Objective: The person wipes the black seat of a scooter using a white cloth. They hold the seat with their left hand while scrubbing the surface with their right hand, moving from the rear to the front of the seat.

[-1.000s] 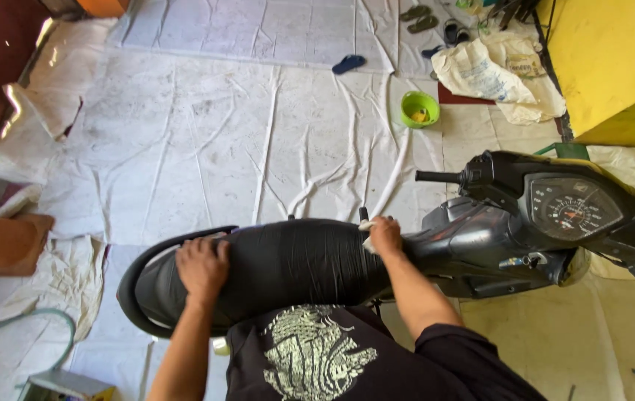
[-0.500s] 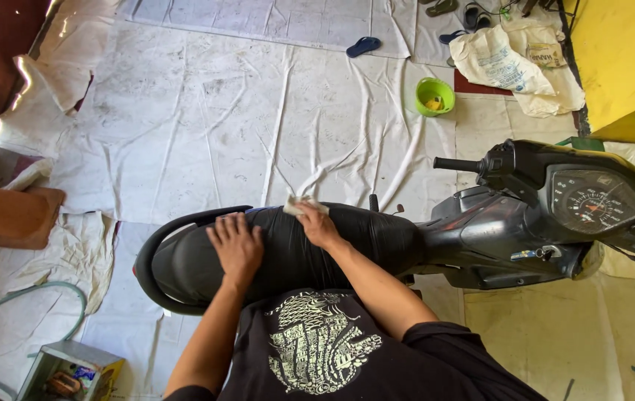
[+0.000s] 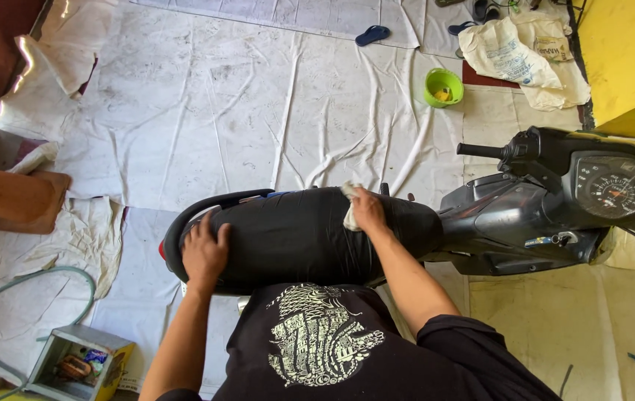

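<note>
A black scooter stands side-on in front of me, with its long black seat [image 3: 295, 234] across the middle of the head view. My left hand [image 3: 204, 252] lies flat on the rear part of the seat, fingers spread, holding nothing. My right hand [image 3: 368, 210] presses a small white cloth [image 3: 350, 206] against the far side of the seat near its front. The handlebar grip [image 3: 480, 151] and the round instrument dial [image 3: 618, 186] are at the right.
White sheets [image 3: 221, 111] cover the floor. A green bowl [image 3: 443, 86] and crumpled sacks [image 3: 518, 52] lie at the back right beside a yellow wall [image 3: 629, 52]. A small open box [image 3: 76, 362] and a hose [image 3: 5, 297] are at the lower left. Another person's limb [image 3: 5, 194] enters from the left.
My right hand has moved along the seat toward the front with the white cloth. The left hand has stayed on the rear of the seat. The view has shifted slightly.
</note>
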